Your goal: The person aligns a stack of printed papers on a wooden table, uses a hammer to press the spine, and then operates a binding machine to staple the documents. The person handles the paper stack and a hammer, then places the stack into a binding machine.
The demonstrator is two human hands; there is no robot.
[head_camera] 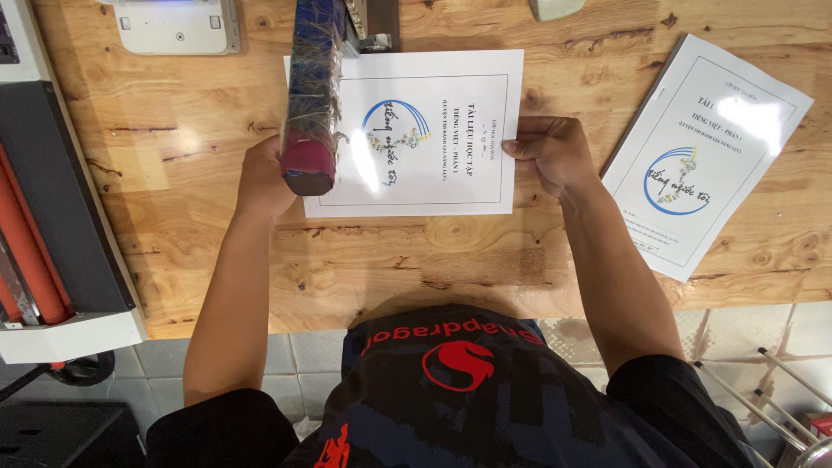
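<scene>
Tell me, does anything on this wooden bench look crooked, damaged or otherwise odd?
Nothing looks damaged or spilled. The booklet under the big stapler handle lies square, steadied by the left hand and right hand. Only the second booklet on the right lies tilted on the table. The bright patches on both covers are only light glare.

Glossy paper booklet [425, 130] on a knotty varnished wooden table [364, 260].

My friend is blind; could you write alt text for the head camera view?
A person's left hand grips a long stapler's handle over a white printed booklet that the right hand steadies on a wooden table. A second booklet lies to the right.
</scene>
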